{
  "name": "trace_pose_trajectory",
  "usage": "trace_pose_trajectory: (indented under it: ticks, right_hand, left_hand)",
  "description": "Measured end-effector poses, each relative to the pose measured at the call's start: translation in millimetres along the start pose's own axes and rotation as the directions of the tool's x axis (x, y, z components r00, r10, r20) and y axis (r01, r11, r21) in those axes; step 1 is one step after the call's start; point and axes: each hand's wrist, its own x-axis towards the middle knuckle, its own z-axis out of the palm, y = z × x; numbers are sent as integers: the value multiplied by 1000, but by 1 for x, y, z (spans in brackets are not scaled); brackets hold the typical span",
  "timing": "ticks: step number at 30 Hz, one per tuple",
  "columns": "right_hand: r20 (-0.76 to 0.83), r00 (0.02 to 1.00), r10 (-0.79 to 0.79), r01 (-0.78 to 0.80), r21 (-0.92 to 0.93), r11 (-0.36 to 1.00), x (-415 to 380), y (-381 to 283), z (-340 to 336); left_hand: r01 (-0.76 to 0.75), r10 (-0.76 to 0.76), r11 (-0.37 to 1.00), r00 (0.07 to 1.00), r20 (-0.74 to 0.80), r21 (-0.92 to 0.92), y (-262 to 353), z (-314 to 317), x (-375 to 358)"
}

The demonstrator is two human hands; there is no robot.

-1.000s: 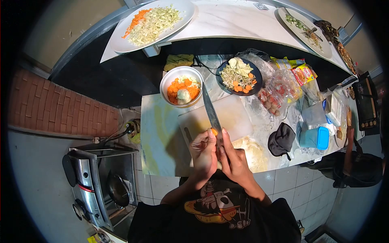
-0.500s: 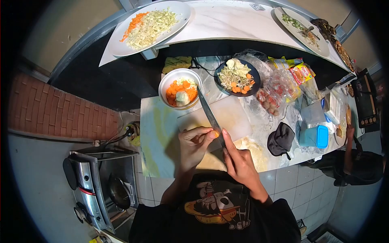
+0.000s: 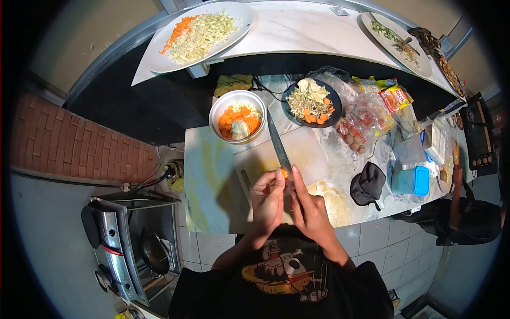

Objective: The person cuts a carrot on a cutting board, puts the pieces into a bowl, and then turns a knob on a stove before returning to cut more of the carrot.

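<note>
Between the thumb and fingers of my left hand is a small orange carrot piece. My right hand grips a knife with its blade pointing away from me, close beside the carrot; its handle is hidden by my fingers. Both hands are over the near part of a white cutting board. Past the board stands a white bowl with carrot slices, chopped pale vegetable and a whitish lump. To its right, a dark plate carries bean sprouts, carrot slices and pale leaves.
On the raised shelf are a large plate of shredded vegetables and an oval plate with chopped greens. Plastic bags, a black cap and a blue-lidded container lie rightward. A stove is left; another person stands right.
My left hand has shifted right and turned more upright, closer to my right hand. The knife has swung slightly, its tip moving right, away from the bowl.
</note>
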Motion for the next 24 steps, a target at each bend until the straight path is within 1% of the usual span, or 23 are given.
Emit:
trace_pose_trajectory:
  ticks: [1, 2, 4, 5, 7, 8, 9, 10, 11, 13, 14, 16, 17, 18, 19, 20, 21, 23, 24]
  right_hand:
    - [-2, 1000, -1, 1, -1, 1000, 0, 0, -2]
    - [25, 1000, 6, -5, -36, 999, 0, -1, -7]
    - [48, 999, 18, -15, -73, 997, 0, -3, -14]
    - [76, 997, 11, -5, -84, 996, 1, -5, -17]
    - [106, 994, 1, 9, -93, 996, 2, -8, -19]
    - [119, 993, 1, 12, -114, 993, 3, -9, -21]
    - [132, 991, 2, 16, -135, 991, 3, -9, -22]
    - [131, 991, 2, 16, -136, 991, 4, -9, -21]
    - [114, 993, 4, 9, -118, 993, 3, -10, -20]
    - [98, 995, 10, 0, -101, 995, 2, -10, -19]
    - [123, 992, 38, -25, -108, 994, 2, -11, -20]
    - [148, 987, 65, -48, -115, 992, 1, -11, -19]
    - [108, 993, 56, -48, -77, 996, 1, -10, -15]
    - [66, 997, 48, -45, -40, 998, 2, -9, -11]
    - [65, 997, 47, -44, -41, 998, 2, -9, -9]
    - [48, 998, 46, -44, -30, 999, 2, -9, -6]
    - [30, 999, 44, -44, -19, 999, 1, -9, -5]
    - [53, 996, 70, -69, -19, 997, 2, -11, -5]
    - [78, 992, 98, -97, -20, 995, 2, -11, -6]
  left_hand:
    - [-15, 11, 999, 997, 76, 52, 4, -2, 5]
    - [-14, 10, 999, 997, 78, 52, 8, -3, 8]
    - [-76, 49, 952, 994, 97, 296, 23, 4, 12]
    - [-73, 47, 952, 994, 95, 297, 27, 1, 15]
    - [-182, 78, 853, 971, 226, 489, 33, -6, 21]
    - [-183, 78, 853, 971, 227, 488, 35, -9, 23]
    - [-205, 70, 818, 963, 261, 538, 37, -12, 26]
    - [-228, 60, 778, 954, 293, 586, 38, -13, 27]
    - [-229, 60, 777, 954, 294, 586, 39, -12, 27]
    - [-206, 73, 798, 966, 249, 566, 41, -6, 25]
    - [-206, 72, 799, 966, 250, 565, 39, -5, 24]
    - [-126, 33, 850, 982, 187, 511, 36, -3, 20]
    - [-128, 35, 850, 982, 187, 511, 30, -4, 17]
    - [-76, 34, 931, 992, 124, 358, 21, -6, 13]
    - [-31, 20, 982, 998, 62, 188, 13, -4, 9]
    - [1, -2, 997, 1000, 12, 80, 5, -1, 5]
    - [2, -3, 997, 1000, 13, 80, 2, 1, 2]
    - [87, -90, 994, 995, -46, -67, 0, 4, -4]
    - [78, -82, 995, 995, -62, -57, 0, 7, -5]
